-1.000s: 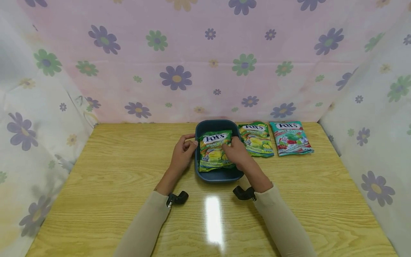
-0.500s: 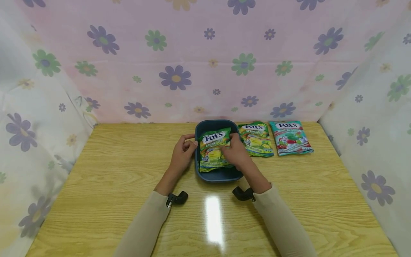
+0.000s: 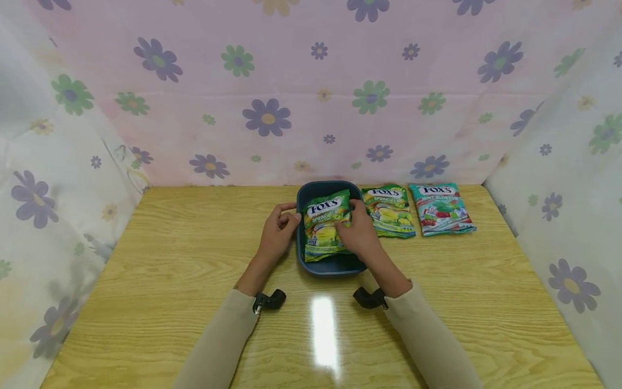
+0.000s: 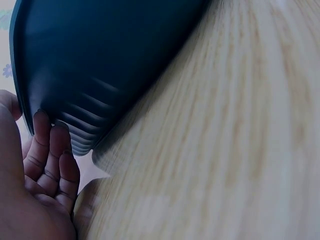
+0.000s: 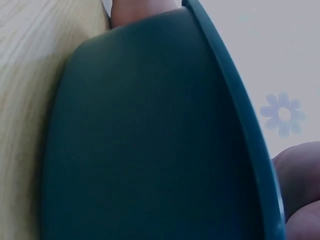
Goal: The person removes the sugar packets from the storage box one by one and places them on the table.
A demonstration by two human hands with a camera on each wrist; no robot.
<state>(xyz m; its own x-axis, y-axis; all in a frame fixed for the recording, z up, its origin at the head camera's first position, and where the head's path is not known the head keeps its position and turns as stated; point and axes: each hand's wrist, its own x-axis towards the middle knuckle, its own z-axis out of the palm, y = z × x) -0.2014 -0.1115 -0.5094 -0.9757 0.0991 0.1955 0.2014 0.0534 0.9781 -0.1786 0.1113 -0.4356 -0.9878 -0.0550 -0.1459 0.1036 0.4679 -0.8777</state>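
Note:
A dark blue plastic tub [image 3: 332, 266] stands on the table. Inside it lies a green FOX'S Spring Tea candy bag [image 3: 320, 237], its top end tilted to the right. My right hand [image 3: 362, 229] grips the bag's right side, thumb on the front; its other fingers are hidden. My left hand [image 3: 278, 229] holds the tub's left rim between thumb and fingers. In the left wrist view, curled fingers [image 4: 47, 155] touch the tub's ribbed outer wall [image 4: 115, 50]. The right wrist view is mostly the tub's side [image 5: 145, 125], with part of my right hand [image 5: 302, 185] beyond the rim.
Right of the tub lies another green Spring Tea candy bag [image 3: 389, 213], close to its wall. Farther right is a teal Mint Blossom candy bag [image 3: 442, 210]. A flowered cloth [image 3: 320, 124] hangs behind the wooden table [image 3: 194, 259] and along both sides.
The candy bag in the tub has turned a little anticlockwise under my right hand, its upper right corner rising. My left hand keeps its place at the rim.

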